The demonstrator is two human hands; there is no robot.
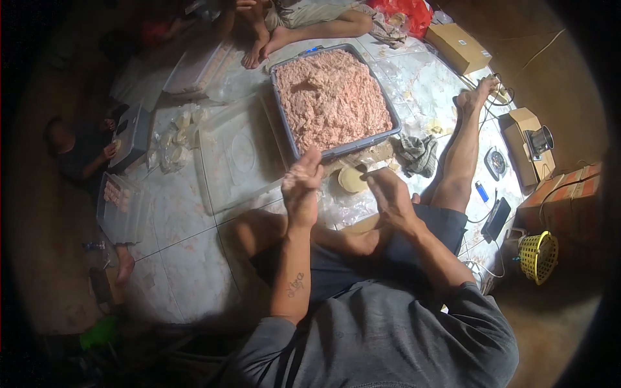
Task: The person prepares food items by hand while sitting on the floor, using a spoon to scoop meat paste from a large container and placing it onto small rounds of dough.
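Note:
My left hand (pixel 303 191) is raised at the near edge of the meat tub, fingers bent together and smeared with pale pink paste. Whatever those fingers hold, if anything, cannot be made out. To its right, my right hand (pixel 392 199) reaches up and inward with fingers stretched out and nothing visible in them. Between the hands lies a stack of round, pale yellow dough wrappers (pixel 351 180) on clear plastic (pixel 343 205). Just beyond, a grey tub (pixel 396 131) is heaped with pink minced meat (pixel 333 100).
A clear lid (pixel 240 154) and bagged wrappers (pixel 176 149) lie left of the tub. A checked cloth (pixel 417 155), blue lighter (pixel 481 191) and yellow basket (pixel 538 257) are on the right. Other people sit at the far side and left, near a tray of pink pieces (pixel 118 197).

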